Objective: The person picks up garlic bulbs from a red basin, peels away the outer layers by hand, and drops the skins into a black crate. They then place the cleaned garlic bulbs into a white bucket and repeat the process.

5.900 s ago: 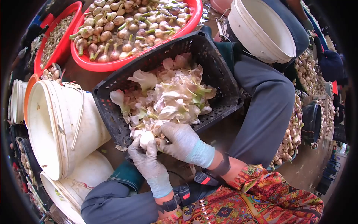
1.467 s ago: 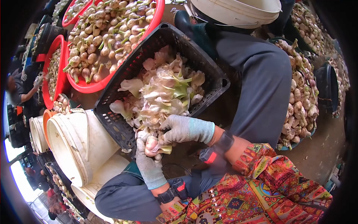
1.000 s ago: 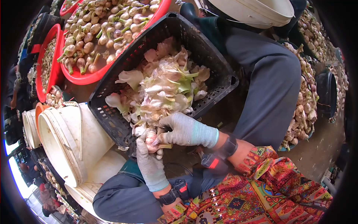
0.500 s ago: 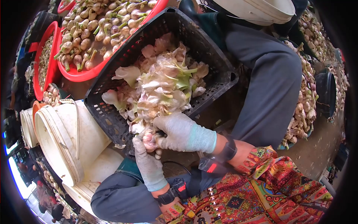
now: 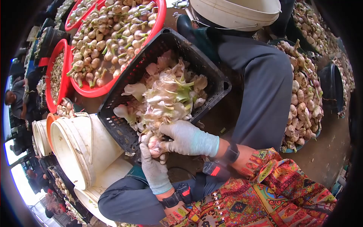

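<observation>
A pinkish-white garlic bulb [image 5: 154,146] is held between my two gloved hands, just off the near corner of a black plastic crate [image 5: 211,89]. My left hand [image 5: 153,166] grips the bulb from below, fingers curled round it. From the right, my right hand [image 5: 185,138] closes its thumb and fingers on the bulb's other side. Both gloves are grey-white with pale blue cuffs. Loose garlic skins [image 5: 164,98] are heaped in the crate, some with greenish pieces. The fingers partly hide the bulb.
A red tub [image 5: 90,92] of trimmed garlic stands beyond the crate, with another red tub [image 5: 50,81] left of it. White buckets [image 5: 100,140] lie at the left. One white bucket [image 5: 234,19] stands at the top. Garlic heads [image 5: 302,109] are piled at the right.
The view has shifted, so the crate and tubs appear lower and further right. Both hands stay on the garlic bulb, with only slight finger movement.
</observation>
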The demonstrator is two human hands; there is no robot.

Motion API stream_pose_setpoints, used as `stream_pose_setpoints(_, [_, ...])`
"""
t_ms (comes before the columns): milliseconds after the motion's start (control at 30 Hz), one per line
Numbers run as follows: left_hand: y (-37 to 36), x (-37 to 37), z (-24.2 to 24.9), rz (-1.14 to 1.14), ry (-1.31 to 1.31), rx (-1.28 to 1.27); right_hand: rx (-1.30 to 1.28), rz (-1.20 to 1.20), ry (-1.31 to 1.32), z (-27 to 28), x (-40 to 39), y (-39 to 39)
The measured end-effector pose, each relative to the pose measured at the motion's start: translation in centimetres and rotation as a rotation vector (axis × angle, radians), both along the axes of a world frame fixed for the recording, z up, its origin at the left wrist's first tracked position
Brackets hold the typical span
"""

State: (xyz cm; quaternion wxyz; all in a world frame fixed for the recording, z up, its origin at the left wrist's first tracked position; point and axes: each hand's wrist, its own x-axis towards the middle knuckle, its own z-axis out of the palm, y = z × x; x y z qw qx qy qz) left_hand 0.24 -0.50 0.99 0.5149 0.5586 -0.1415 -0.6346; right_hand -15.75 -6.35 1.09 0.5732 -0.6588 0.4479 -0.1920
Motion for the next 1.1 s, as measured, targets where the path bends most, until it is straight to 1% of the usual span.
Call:
stream_pose_setpoints(33, [0.1, 0.1, -0.1, 0.006, -0.002, -0.006, -0.006, 0.006, -0.002, 0.5, 0.0, -0.1])
stream_pose_setpoints(100, [0.6, 0.5, -0.4, -0.065, -0.07, 0.14, -0.157, 0.113, 0.182, 0.8, 0.3, 0.1])
stream_pose_setpoints(133, [0.6, 0.5, -0.2, -0.088, -0.11, 0.162, -0.25, 0.087, 0.188, 0.4, 0.6, 0.5])
stream_pose_setpoints(167, [0.6, 0.5, -0.2, -0.087, -0.111, 0.172, -0.24, 0.089, 0.186, 0.1, 0.7, 0.6])
stream_pose_setpoints(233, [0.6, 0.3, -0.5, -0.079, -0.122, 0.095, -0.197, -0.122, 0.153, -0.4, 1.0, 0.8])
stream_pose_setpoints(267, [0.7, 0.4, -1.1, -0.058, -0.106, 0.103, -0.153, -0.189, 0.104, -0.7, 1.0, 0.7])
stream_pose_setpoints(300, [0.7, 0.4, -1.4, -0.06, -0.104, 0.12, -0.136, -0.189, 0.108, -1.0, 1.0, 0.6])
stream_pose_setpoints(400, [0.6, 0.8, -2.2, -0.054, 0.008, 0.059, 0.06, -0.235, -0.052, -2.0, 0.9, 0.2])
stream_pose_setpoints(433, [0.8, 0.6, -2.1, -0.058, 0.009, 0.068, 0.069, -0.239, -0.05, -2.5, 0.9, 0.1])
stream_pose_setpoints(500, [0.9, 0.2, -1.4, -0.039, -0.058, -0.02, 0.138, -0.26, -0.099, -3.6, 1.1, -0.1])
stream_pose_setpoints(533, [1.1, 0.8, -1.4, -0.057, -0.008, -0.026, 0.166, -0.209, -0.121, -3.7, 0.9, -0.4])
stream_pose_setpoints(567, [1.0, 0.6, -1.2, -0.061, -0.007, -0.043, 0.15, -0.212, -0.121, -4.1, 1.0, -0.2])
stream_pose_setpoints(633, [0.6, 0.2, -0.6, 0.021, 0.106, -0.07, 0.194, -0.249, -0.456, -3.4, 0.8, -0.4])
stream_pose_setpoints(667, [0.7, 0.6, -0.7, -0.023, 0.106, -0.105, 0.328, -0.152, -0.411, -3.1, -0.2, -0.2])
stream_pose_setpoints(700, [0.8, 1.0, -0.8, -0.063, 0.104, -0.136, 0.313, -0.141, -0.414, -2.5, -0.4, -0.3])
stream_pose_setpoints(767, [0.0, -1.6, 1.1, 0.115, 0.138, -0.104, 0.253, -0.067, -0.234, -1.7, -0.6, -0.5])
stream_pose_setpoints(800, [0.2, -1.2, 0.9, 0.122, 0.138, -0.114, 0.2, -0.084, -0.267, -2.1, -0.2, -0.2])
stream_pose_setpoints(867, [0.7, 0.2, 0.0, -0.179, -0.212, -0.187, 0.196, -0.085, -0.298, -3.4, 0.7, 0.1])
stream_pose_setpoints(933, [0.8, 0.3, 0.0, -0.142, -0.189, -0.172, 0.204, -0.088, -0.33, -2.5, 0.8, -0.1])
stream_pose_setpoints(967, [0.7, 0.3, 0.0, -0.116, -0.164, -0.161, 0.343, -0.132, -0.364, -1.9, 0.3, 0.0])
stream_pose_setpoints(1000, [0.5, -0.1, 0.4, -0.069, -0.047, -0.177, 0.478, -0.176, -0.396, -1.3, 0.0, -0.3])
stream_pose_setpoints(1033, [0.3, -0.2, 0.2, -0.065, -0.047, -0.179, 0.478, -0.173, -0.394, -1.5, 0.0, -0.5])
stream_pose_setpoints(1100, [0.6, -0.2, -0.2, -0.021, 0.001, -0.255, 0.685, -0.346, -0.605, -2.6, 0.4, -0.3])
